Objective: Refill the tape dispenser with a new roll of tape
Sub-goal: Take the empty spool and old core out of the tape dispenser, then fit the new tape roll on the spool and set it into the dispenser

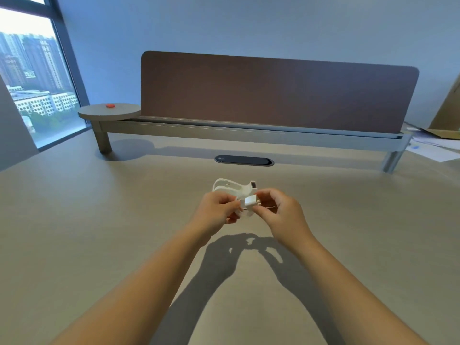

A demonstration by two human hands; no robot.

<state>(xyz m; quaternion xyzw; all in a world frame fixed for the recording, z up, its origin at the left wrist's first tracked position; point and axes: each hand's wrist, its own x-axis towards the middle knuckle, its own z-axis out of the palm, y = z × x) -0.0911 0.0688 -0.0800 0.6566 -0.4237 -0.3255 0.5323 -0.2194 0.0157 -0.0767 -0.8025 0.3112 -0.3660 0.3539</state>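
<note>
Both hands hold a small white part just in front of the empty tape dispenser.

My left hand and right hand pinch the white part from both sides, above the desk, forearms stretched forward. I judge it belongs to the roll or the hub; too small to tell. I should keep it level and press gently. The dispenser sits on the desk just behind my fingers.

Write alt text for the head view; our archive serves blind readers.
Two bare hands, left hand and right hand, hold a white tape dispenser above a beige desk. A brown divider panel stands behind.
</note>
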